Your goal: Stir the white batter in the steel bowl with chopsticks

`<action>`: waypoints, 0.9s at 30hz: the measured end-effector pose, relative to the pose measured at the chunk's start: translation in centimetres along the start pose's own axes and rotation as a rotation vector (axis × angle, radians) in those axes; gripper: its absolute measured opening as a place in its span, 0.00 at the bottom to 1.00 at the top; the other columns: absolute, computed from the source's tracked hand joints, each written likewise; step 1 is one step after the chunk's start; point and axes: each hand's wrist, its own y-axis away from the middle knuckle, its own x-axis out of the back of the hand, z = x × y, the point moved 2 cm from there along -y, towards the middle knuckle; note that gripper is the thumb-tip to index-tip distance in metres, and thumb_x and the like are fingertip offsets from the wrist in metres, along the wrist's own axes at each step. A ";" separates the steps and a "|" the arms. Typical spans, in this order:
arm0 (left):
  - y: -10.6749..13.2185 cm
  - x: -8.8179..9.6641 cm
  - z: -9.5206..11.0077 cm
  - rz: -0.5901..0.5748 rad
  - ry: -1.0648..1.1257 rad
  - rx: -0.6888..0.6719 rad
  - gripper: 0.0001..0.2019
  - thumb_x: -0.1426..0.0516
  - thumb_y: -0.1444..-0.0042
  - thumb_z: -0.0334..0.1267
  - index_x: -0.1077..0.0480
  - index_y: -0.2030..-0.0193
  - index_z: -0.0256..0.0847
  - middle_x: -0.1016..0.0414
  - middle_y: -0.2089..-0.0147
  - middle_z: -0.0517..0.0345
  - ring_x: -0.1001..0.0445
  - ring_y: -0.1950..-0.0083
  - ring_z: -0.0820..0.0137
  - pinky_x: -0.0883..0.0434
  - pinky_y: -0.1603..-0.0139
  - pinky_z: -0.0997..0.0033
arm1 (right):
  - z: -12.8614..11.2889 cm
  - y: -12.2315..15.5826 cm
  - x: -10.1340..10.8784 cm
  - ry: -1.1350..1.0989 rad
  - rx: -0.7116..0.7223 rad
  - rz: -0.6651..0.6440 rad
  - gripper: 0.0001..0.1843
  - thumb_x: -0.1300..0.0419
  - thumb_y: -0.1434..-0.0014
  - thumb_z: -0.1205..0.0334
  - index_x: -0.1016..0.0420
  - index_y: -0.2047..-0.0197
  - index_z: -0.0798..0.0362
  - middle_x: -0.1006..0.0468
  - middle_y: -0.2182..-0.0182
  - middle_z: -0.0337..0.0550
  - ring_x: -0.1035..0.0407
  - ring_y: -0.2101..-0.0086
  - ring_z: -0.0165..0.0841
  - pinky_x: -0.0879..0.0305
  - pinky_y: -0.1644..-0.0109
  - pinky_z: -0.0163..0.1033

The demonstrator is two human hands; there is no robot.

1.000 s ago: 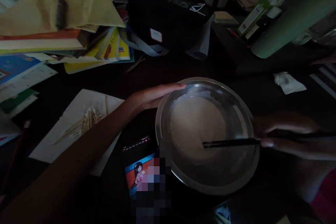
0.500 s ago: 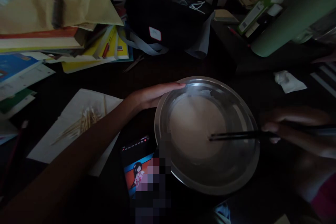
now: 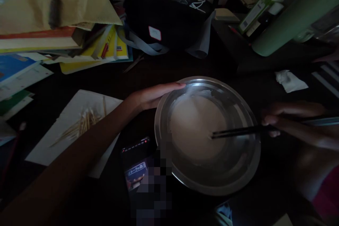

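A wide steel bowl [image 3: 239, 169] sits on a dark table and holds a pale, smooth batter [image 3: 194, 127]. My left hand [image 3: 153, 95] rests against the bowl's left rim, fingers stretched along the outside edge. My right hand [image 3: 288, 122] is closed around a pair of dark chopsticks [image 3: 235, 132] at the bowl's right rim. Their tips dip into the batter near its right side. The scene is very dim.
A lit phone [image 3: 137, 169] lies just left of the bowl's near edge. White paper [image 3: 55, 141] with several toothpicks [image 3: 82, 125] lies to the left. Stacked books and papers [image 3: 53, 42] fill the far left, a black bag [image 3: 169, 21] the back, a crumpled tissue [image 3: 290, 81] the right.
My right hand has drawn the chopsticks slightly up and to the right through the batter. The phone screen shows a different picture. My left hand stays on the rim.
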 end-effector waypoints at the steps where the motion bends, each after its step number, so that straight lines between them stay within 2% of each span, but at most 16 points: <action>1: 0.0 -0.1 0.0 -0.015 0.007 0.004 0.13 0.46 0.44 0.43 0.26 0.56 0.41 0.21 0.64 0.61 0.25 0.60 0.74 0.30 0.54 0.76 | -0.2 -0.1 -0.5 -0.028 0.037 -0.067 0.13 0.42 0.46 0.52 0.28 0.78 0.47 0.26 0.83 0.36 0.31 0.82 0.29 0.33 0.81 0.31; 3: -0.1 -0.2 0.0 -0.017 0.018 0.010 0.13 0.46 0.44 0.42 0.26 0.56 0.41 0.21 0.64 0.61 0.25 0.60 0.74 0.30 0.54 0.75 | -0.8 -0.5 -1.9 -0.074 0.096 -0.136 0.10 0.43 0.46 0.52 0.26 0.74 0.46 0.25 0.81 0.35 0.29 0.79 0.28 0.31 0.78 0.31; 6: 0.0 -0.2 0.1 0.019 0.030 0.009 0.12 0.46 0.44 0.42 0.26 0.57 0.41 0.22 0.66 0.62 0.25 0.62 0.75 0.30 0.54 0.76 | -1.1 -0.8 -3.1 -0.072 0.096 -0.039 0.06 0.43 0.45 0.54 0.28 0.69 0.45 0.24 0.76 0.33 0.28 0.75 0.27 0.31 0.72 0.29; 10: 0.1 -0.3 0.1 0.025 0.019 0.013 0.12 0.45 0.44 0.42 0.25 0.58 0.41 0.22 0.66 0.62 0.25 0.65 0.77 0.30 0.57 0.79 | 0.0 -0.5 -1.2 0.056 -0.039 0.126 0.08 0.45 0.43 0.54 0.29 0.70 0.46 0.24 0.76 0.34 0.28 0.75 0.27 0.33 0.74 0.29; 13: 0.2 -0.3 0.2 0.038 -0.003 0.017 0.12 0.45 0.44 0.42 0.26 0.58 0.40 0.21 0.64 0.61 0.25 0.63 0.77 0.31 0.56 0.78 | 0.4 -0.3 0.1 0.029 -0.040 0.055 0.11 0.45 0.44 0.53 0.29 0.74 0.47 0.26 0.80 0.35 0.30 0.78 0.27 0.33 0.77 0.29; 17: 0.1 -0.3 0.1 0.015 0.004 0.017 0.13 0.46 0.44 0.43 0.26 0.56 0.40 0.21 0.62 0.59 0.25 0.60 0.73 0.31 0.54 0.74 | -0.7 -0.7 -1.3 -0.112 0.070 -0.164 0.09 0.43 0.46 0.56 0.27 0.75 0.48 0.25 0.81 0.35 0.30 0.80 0.27 0.32 0.78 0.29; 19: 0.0 -0.3 0.1 0.012 0.010 0.020 0.14 0.46 0.44 0.42 0.27 0.55 0.40 0.21 0.62 0.59 0.25 0.59 0.73 0.31 0.52 0.73 | -1.3 -1.0 -2.3 -0.136 0.092 -0.144 0.08 0.42 0.46 0.56 0.27 0.74 0.48 0.25 0.80 0.35 0.29 0.79 0.27 0.32 0.77 0.29; 20: 0.0 -0.2 0.1 0.019 0.008 0.021 0.14 0.46 0.43 0.42 0.27 0.54 0.40 0.22 0.61 0.59 0.25 0.59 0.73 0.31 0.52 0.73 | -1.4 -1.0 -2.5 -0.130 0.080 -0.084 0.08 0.43 0.46 0.56 0.28 0.73 0.48 0.25 0.79 0.34 0.29 0.78 0.27 0.32 0.76 0.29; 22: 0.0 -0.1 0.0 0.030 0.004 0.019 0.13 0.46 0.43 0.41 0.27 0.54 0.40 0.22 0.61 0.59 0.26 0.59 0.74 0.31 0.52 0.74 | -1.1 -1.0 -2.2 -0.067 0.011 0.039 0.07 0.43 0.45 0.55 0.29 0.71 0.48 0.25 0.78 0.33 0.29 0.76 0.26 0.33 0.74 0.28; 24: 0.0 -0.1 0.0 0.015 0.007 0.015 0.13 0.46 0.44 0.42 0.27 0.56 0.40 0.22 0.61 0.59 0.25 0.60 0.74 0.31 0.53 0.75 | -0.5 -0.7 -1.2 0.006 -0.050 0.104 0.08 0.44 0.44 0.55 0.30 0.72 0.48 0.26 0.78 0.33 0.30 0.77 0.26 0.33 0.74 0.28; 27: 0.1 -0.2 0.1 0.004 0.010 0.012 0.13 0.45 0.44 0.43 0.26 0.56 0.40 0.22 0.60 0.58 0.26 0.60 0.74 0.31 0.54 0.75 | 0.1 -0.3 0.1 0.010 -0.017 0.005 0.13 0.46 0.43 0.55 0.31 0.76 0.48 0.27 0.81 0.36 0.31 0.78 0.28 0.34 0.78 0.30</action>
